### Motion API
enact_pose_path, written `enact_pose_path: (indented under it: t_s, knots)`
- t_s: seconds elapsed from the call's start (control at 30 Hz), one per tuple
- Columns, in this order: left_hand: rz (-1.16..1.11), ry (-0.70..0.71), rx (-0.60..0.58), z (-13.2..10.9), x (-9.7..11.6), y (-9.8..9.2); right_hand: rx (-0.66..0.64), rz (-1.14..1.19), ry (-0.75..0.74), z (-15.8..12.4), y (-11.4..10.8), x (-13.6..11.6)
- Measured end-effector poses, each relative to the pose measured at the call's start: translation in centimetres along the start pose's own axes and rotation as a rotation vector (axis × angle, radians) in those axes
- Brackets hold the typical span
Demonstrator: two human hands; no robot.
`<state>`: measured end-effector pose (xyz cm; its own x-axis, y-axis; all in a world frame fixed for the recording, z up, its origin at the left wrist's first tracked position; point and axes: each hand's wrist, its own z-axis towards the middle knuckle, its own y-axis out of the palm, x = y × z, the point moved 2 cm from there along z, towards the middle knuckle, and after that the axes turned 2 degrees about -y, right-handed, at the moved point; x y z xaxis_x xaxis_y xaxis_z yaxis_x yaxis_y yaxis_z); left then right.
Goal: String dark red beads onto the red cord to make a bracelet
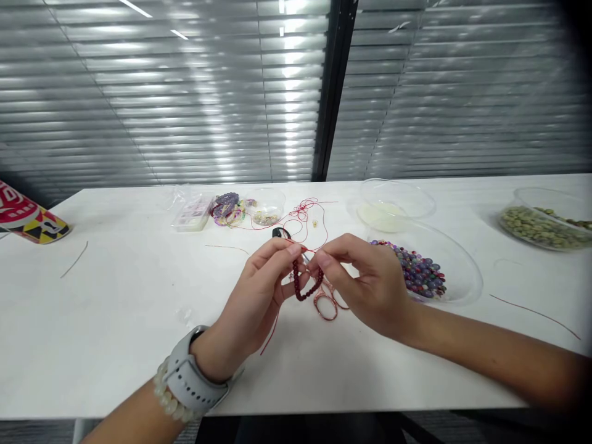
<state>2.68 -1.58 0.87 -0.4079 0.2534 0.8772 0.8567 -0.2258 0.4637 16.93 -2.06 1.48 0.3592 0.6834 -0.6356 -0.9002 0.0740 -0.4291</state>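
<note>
The counter point(115, 345) is white. The bead loop point(304, 297) is dark red, the thread point(301, 213) brighter red, the scissors point(329, 319) coppery. Loose beads point(423, 273) mix purple and red. By the counter's right edge, the pieces point(531, 226) are olive green; by its left, the container point(28, 216) is red with white lettering and a yellow-and-black pattern.

A white worktop point(115, 345) carried it all, and I took my bearings from the clear bead dish point(457, 259), heaped with mostly purple beads point(423, 274). Just left of that dish lay scissors with coppery handles point(327, 319). Behind it stood another clear dish point(416, 200); well to its right, a tub of greenish pieces point(518, 198). Behind and left of it sprawled red thread point(303, 213), then, farther left, a small gold-flecked dish point(275, 200), bead strands point(226, 203) and a clear box point(189, 227). A brown cord point(536, 309) lay to its right.
</note>
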Motion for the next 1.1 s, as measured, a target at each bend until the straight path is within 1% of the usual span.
enact_pose_path:
  t_s: [0.13,0.23,0.33,0.47,0.57,0.7,0.77,0.87,0.97,1.1]
  knots:
    - [-0.059,-0.068,-0.014,-0.2,0.0,0.1,0.010,-0.026,-0.026,-0.3,-0.1,0.2]
    - [-0.096,-0.095,-0.020,-0.2,0.1,0.0,0.066,-0.068,-0.042,-0.5,-0.2,0.3]
    - [-0.112,-0.079,0.021,-0.1,0.3,-0.3,0.099,-0.075,-0.066,-0.4,-0.3,0.2]
    - [-0.130,-0.008,0.108,0.1,0.7,-0.6,0.164,0.087,-0.097,-0.1,-0.6,-0.2]
    - [-0.167,0.021,0.137,0.1,0.8,-0.7,0.178,0.251,-0.026,0.1,-0.8,-0.5]
    - [-0.259,-0.042,0.150,0.1,0.7,-0.8,0.151,0.518,0.099,0.4,-0.9,-0.5]
    - [-0.312,-0.062,0.153,0.1,0.9,-0.9,0.165,0.573,0.164,0.6,-0.9,-0.4]
    - [-0.353,-0.062,0.152,0.1,1.3,-0.9,0.196,0.580,0.255,0.8,-1.1,0.0]
    - [-0.280,-0.030,0.137,0.0,1.4,-0.6,0.195,0.569,0.310,1.0,-1.2,0.1]
    - [-0.003,0.066,0.054,-0.3,1.2,-0.2,0.128,0.565,0.392,1.1,-1.0,0.2]
